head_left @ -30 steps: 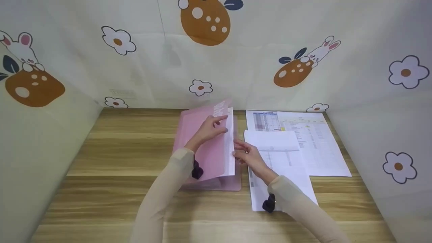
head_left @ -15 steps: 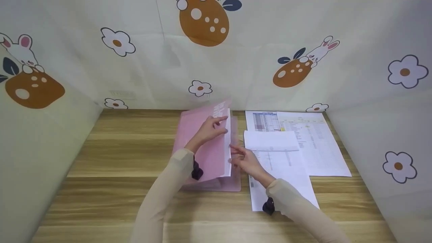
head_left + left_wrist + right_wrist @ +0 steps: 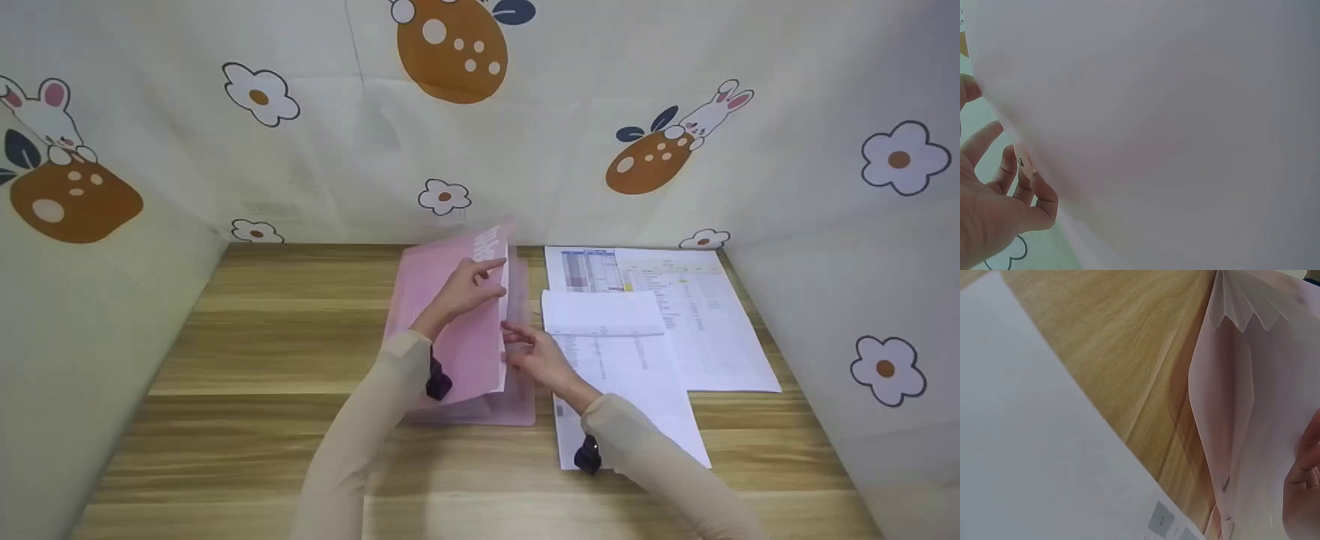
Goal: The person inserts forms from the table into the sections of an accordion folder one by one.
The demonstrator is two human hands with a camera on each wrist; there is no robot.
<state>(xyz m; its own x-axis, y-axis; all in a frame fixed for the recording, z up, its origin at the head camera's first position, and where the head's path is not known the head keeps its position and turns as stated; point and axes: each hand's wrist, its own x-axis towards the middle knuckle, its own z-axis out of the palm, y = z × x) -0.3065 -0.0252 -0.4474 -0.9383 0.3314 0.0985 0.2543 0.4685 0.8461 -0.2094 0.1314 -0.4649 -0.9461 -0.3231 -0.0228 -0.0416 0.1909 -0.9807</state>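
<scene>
In the middle of a wood-grain table (image 3: pixel 247 337), toward the back: a pink accordion file folder (image 3: pixel 469 337), part open, front cover tilted up. In the pinch of the left hand (image 3: pixel 461 289): the cover's free edge. Beside it, the right hand (image 3: pixel 544 360), fingertips set apart against the thin white edge of an inner sheet (image 3: pixel 503 309), with no evident grasp. Possible trouble: snagging of a sheet corner in the zigzag gusset (image 3: pixel 1244 318), from a slanted push; buckling of the paper under uneven fingertip pressure; closing of the cover too soon, from a loosened left pinch; dragging of the loose front printout (image 3: pixel 630 367), from the right wrist camera (image 3: pixel 589 454) low over its near end. Room to move: widest to the left and in front; only a narrow strip between folder and printout; spreadsheet pages (image 3: pixel 720 330) at far right; cloth backdrop (image 3: pixel 555 150) close behind, contact with the cover's top corner impossible to tell.
</scene>
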